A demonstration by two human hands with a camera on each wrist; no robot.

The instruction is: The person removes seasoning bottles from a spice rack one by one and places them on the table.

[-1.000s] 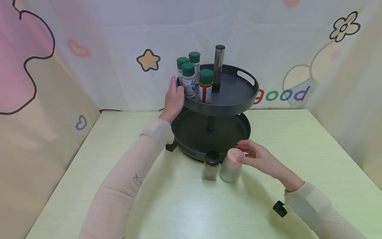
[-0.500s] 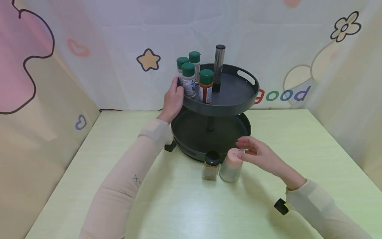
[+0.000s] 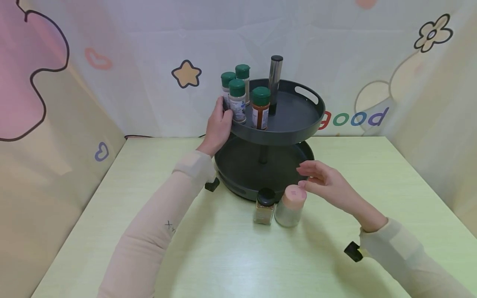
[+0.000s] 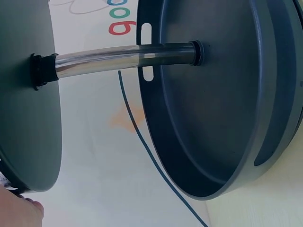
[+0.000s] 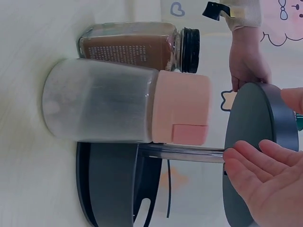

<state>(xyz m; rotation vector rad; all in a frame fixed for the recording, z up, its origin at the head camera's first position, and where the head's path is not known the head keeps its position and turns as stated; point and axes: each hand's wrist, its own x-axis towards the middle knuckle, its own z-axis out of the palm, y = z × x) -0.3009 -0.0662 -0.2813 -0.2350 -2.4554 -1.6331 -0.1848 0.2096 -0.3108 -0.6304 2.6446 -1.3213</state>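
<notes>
We see the left hand (image 3: 217,129) gripping the upper tray (image 3: 287,136), while the right hand (image 3: 329,185) holds nothing, its fingers loosely extended just above the pink-lidded jar (image 3: 288,213). At lower centre-right of the frame, that jar stands upright, down and left of our nearer right hand. Beside it is 1 black-capped jar (image 3: 263,213); 4 green-capped bottles (image 3: 237,108) stand upper centre.

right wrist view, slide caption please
Pink-lidded jar and black-lidded jar before a tiered tray the left hand holds, right hand close by.
</notes>
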